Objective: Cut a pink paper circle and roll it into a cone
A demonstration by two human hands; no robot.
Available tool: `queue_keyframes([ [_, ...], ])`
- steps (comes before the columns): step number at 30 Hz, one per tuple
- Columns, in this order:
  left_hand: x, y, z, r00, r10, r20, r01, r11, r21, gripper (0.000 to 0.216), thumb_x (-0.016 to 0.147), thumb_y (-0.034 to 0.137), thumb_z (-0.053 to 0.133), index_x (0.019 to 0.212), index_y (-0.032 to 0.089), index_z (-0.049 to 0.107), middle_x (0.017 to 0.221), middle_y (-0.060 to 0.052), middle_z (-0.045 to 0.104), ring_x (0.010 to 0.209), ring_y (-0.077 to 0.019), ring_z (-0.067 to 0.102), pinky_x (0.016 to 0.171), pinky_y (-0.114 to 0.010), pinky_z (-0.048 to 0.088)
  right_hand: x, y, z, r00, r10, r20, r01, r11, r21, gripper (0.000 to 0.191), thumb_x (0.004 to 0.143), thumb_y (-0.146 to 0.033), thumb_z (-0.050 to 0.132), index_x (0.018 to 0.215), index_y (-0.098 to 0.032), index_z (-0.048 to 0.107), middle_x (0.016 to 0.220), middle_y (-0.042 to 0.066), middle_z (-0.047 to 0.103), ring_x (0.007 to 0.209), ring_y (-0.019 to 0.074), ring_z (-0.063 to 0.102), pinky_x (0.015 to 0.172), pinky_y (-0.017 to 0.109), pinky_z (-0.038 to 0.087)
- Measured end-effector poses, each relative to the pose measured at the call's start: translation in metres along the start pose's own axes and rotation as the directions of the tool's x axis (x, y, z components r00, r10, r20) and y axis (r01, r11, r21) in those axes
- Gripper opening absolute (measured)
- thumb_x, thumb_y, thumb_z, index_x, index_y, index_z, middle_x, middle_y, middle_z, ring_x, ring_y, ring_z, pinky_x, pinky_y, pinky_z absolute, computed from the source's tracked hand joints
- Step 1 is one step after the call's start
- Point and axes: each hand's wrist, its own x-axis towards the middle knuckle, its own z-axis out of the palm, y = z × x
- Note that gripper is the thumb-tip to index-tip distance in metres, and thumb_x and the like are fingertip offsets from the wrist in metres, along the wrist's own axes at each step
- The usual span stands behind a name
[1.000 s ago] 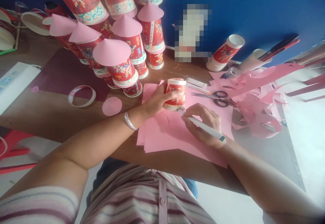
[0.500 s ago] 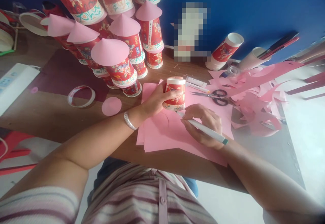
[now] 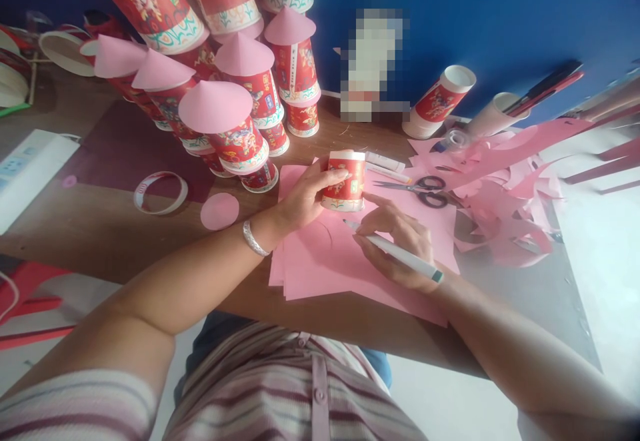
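My left hand is closed round a red printed paper cup that stands upside down on a stack of pink paper sheets. My right hand grips a white pen with a green end, its tip on the pink paper just below the cup's rim. A faint curved pen line shows on the sheet to the left of the pen tip.
Scissors and a white glue stick lie behind the cup. Pink paper offcuts are heaped to the right. Stacked red cups with pink cone lids stand at the back left, with a pink paper disc, a cut cup ring and a power strip.
The cup has shifted slightly up and back on the paper under my left hand. My right hand with the pen has moved a little, its forefinger now near the cup's base.
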Motion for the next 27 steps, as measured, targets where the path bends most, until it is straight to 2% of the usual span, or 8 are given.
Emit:
queue_keyframes([
  [3, 0.0001, -0.001, 0.0009, 1.0, 0.004, 0.001, -0.004, 0.999, 0.045, 0.044, 0.083, 0.05, 0.086, 0.104, 0.016, 0.069, 0.095, -0.006, 0.069, 0.089, -0.0191, 0.068, 0.081, -0.032, 0.057, -0.0009, 0.0, 0.0005, 1.0, -0.002, 0.011, 0.002, 1.0, 0.013, 0.016, 0.095, -0.01, 0.068, 0.101, -0.025, 0.064, 0.081, -0.004, 0.072, 0.071, 0.0152, 0.073, 0.104, 0.053, 0.068],
  [8, -0.001, 0.0035, 0.0044, 0.999, -0.052, 0.014, 0.052, 0.997, 0.051, 0.047, 0.077, 0.05, 0.092, 0.096, 0.017, 0.064, 0.086, -0.003, 0.064, 0.079, -0.0168, 0.066, 0.072, -0.03, 0.056, -0.0021, 0.0003, -0.0012, 1.0, 0.009, -0.022, -0.01, 0.999, -0.039, 0.02, 0.094, -0.009, 0.069, 0.104, -0.026, 0.063, 0.083, -0.003, 0.074, 0.072, 0.0167, 0.073, 0.098, 0.051, 0.069],
  [14, -0.0027, 0.0083, 0.0074, 0.999, -0.041, 0.022, 0.04, 0.998, 0.052, 0.043, 0.079, 0.049, 0.089, 0.093, 0.018, 0.062, 0.082, -0.002, 0.061, 0.076, -0.0164, 0.062, 0.07, -0.031, 0.055, -0.0014, -0.0007, -0.0043, 0.998, 0.068, -0.006, -0.068, 0.992, -0.11, 0.02, 0.093, -0.01, 0.07, 0.103, -0.026, 0.064, 0.087, 0.001, 0.075, 0.082, 0.0217, 0.077, 0.078, 0.04, 0.067],
  [27, -0.0029, 0.0059, 0.0071, 0.999, -0.038, 0.017, 0.037, 0.998, 0.053, 0.04, 0.079, 0.045, 0.089, 0.091, 0.018, 0.061, 0.083, -0.001, 0.06, 0.077, -0.0161, 0.063, 0.068, -0.03, 0.053, 0.0005, 0.0, -0.003, 0.997, 0.076, 0.002, -0.075, 0.989, -0.124, 0.015, 0.096, -0.013, 0.069, 0.1, -0.026, 0.063, 0.085, 0.0, 0.075, 0.076, 0.0193, 0.076, 0.072, 0.035, 0.062],
])
